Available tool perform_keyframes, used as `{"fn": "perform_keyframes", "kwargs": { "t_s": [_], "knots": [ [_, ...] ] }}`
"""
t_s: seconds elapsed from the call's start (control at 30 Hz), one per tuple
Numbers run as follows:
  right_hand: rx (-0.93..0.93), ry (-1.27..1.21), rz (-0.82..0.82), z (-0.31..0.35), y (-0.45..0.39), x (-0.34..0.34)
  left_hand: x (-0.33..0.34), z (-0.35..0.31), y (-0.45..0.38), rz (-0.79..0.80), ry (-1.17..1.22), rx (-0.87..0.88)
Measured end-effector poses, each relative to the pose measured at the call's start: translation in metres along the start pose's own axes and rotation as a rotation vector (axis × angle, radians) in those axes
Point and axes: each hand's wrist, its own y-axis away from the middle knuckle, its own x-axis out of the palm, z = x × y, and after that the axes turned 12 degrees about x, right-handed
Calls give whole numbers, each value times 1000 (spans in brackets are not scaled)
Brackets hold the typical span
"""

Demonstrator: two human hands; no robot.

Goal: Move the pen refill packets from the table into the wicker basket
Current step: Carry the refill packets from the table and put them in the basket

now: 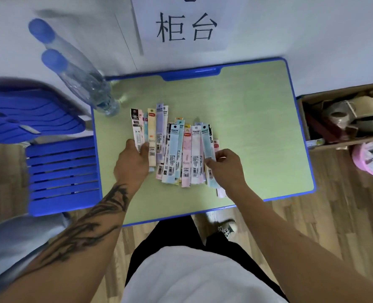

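On the green, blue-rimmed table (246, 119), every long pastel pen refill packet (174, 149) remains; no wicker basket shows. Left hand (133, 162) grips a black-and-white packet (136, 130); right hand (226, 169) pinches a pale-blue packet (207, 143).

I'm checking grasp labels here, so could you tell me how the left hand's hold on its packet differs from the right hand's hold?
The left hand grips a white packet with a black top at the left edge of the pile, while the right hand pinches a pale blue packet at the right side. The white packet lies nearly straight up the table; the blue one tilts leftward. Both hands hold the packets by their near ends.
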Motion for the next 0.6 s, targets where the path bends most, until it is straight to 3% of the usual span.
{"fn": "perform_keyframes", "kwargs": {
  "t_s": [0.2, 0.37, 0.47, 0.6],
  "knots": [
    [-67, -133, 83, -21, 24, -35, 2, -11, 51, -163, 105, 5],
    [-140, -291, 136, -57, 52, -94, 18, -73, 118, -213, 312, 108],
    [-147, -424, 160, -90, 66, -137, 47, -129, 162, -149, 442, 197],
    [-124, -618, 127, -151, 82, -211, 107, -215, 226, 54, 566, 308]
  ]
}}
